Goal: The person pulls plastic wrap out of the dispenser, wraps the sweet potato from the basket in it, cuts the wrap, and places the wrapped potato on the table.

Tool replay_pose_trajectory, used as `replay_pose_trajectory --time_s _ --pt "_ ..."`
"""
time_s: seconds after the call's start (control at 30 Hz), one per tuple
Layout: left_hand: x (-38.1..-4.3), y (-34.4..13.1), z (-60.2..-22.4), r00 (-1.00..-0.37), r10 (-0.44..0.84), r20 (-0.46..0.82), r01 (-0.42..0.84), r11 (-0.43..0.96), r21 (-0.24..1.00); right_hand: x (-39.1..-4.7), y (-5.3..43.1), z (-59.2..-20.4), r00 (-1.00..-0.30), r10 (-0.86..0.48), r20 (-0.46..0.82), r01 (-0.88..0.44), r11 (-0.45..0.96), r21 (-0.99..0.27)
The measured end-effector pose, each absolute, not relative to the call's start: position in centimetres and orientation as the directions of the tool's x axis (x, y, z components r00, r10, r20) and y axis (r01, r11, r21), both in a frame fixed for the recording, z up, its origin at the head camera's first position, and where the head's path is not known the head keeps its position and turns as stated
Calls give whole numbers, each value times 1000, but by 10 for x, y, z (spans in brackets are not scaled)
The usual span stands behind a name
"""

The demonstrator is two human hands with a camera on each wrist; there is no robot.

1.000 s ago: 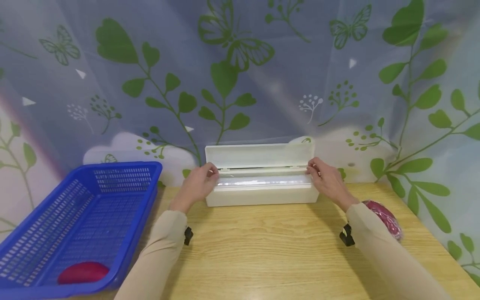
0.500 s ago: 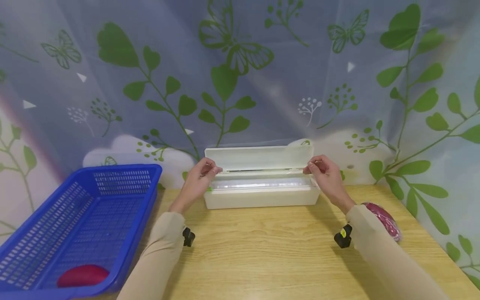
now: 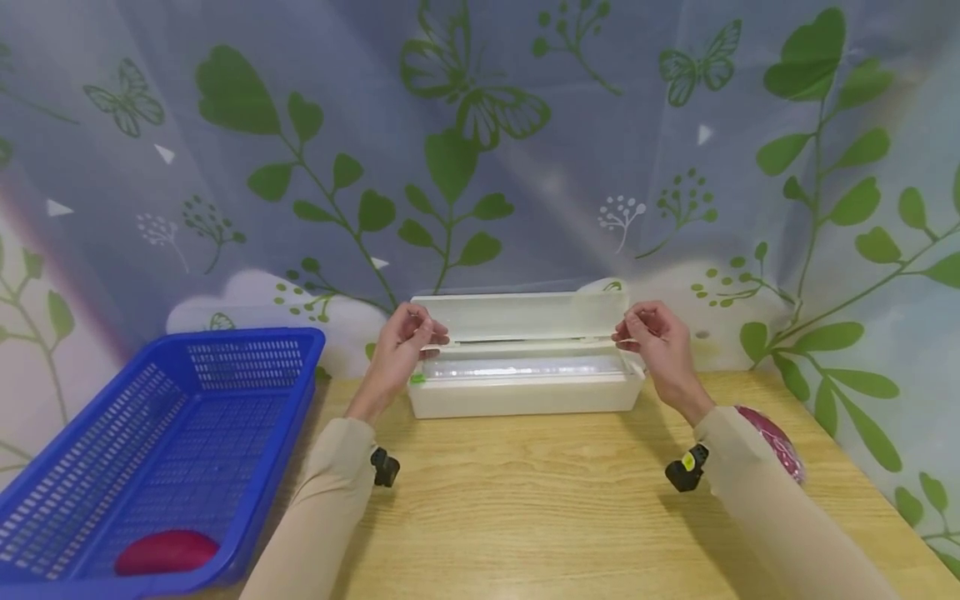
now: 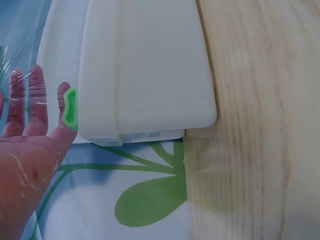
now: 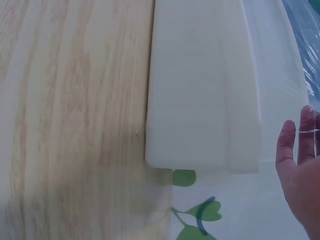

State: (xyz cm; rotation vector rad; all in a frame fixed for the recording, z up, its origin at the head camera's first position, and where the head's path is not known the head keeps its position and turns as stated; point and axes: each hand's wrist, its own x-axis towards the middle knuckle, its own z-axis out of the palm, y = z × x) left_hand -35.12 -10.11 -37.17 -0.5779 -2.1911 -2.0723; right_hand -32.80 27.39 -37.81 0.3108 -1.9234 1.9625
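A white cling film dispenser box stands on the table against the backdrop, its lid raised. Inside lies a shiny roll of cling film. My left hand pinches one corner of the film at the box's left end, thumb against fingers. At the right end my right hand pinches the opposite corner. Both wrist views show clear cling film pulled into creases toward the fingers. A green slider sits at the box's left end, beside my left hand.
A blue plastic basket stands at the left with a red oval object inside. Partly behind the right sleeve lies a dark red film-wrapped item. A leaf-patterned backdrop rises behind the wooden table.
Both hands have risen slightly from the box's front edge toward the lid, drawing the film up. The green slider at the left end has come into view.
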Motion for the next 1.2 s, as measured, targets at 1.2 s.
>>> replay_pose_trajectory --time_s 1.2 --pt "-336 -101 -345 -914 159 373 380 11 925 -314 268 -348 -877 168 450 -457 -6 -889"
